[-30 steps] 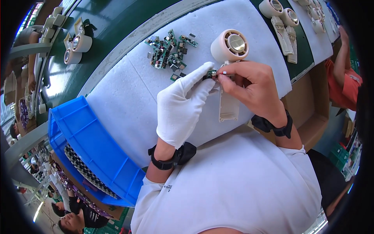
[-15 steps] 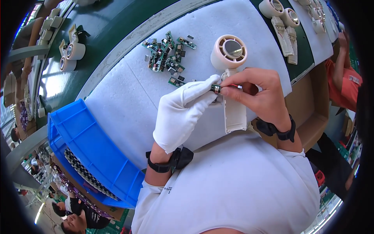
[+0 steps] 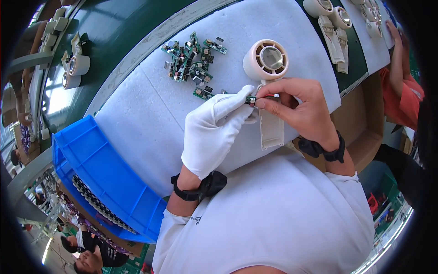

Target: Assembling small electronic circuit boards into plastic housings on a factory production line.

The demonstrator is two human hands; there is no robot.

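Left hand point(image 3: 210, 130) is pinching a board point(image 3: 250, 101), probably to steady it; right hand point(image 3: 303, 107) is pinching the red lead point(image 3: 271, 96) at its edge, grip narrow. Board is sitting just beside the fan point(image 3: 255, 66)'s handle point(image 3: 272, 130). Foam point(image 3: 150, 114) is bearing spare boards point(image 3: 186, 61), likely against scratches.

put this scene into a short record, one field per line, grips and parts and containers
left grip: white-gloved, pinching a small green circuit board
right grip: bare, thumb and forefinger pinching a red wire beside the board
nearby: cream round head, its handle partly hidden by the right grip
loose parts: pile of circuit boards, left of the round head
surface: white foam sheet
containers: blue bin at left, cardboard box at right
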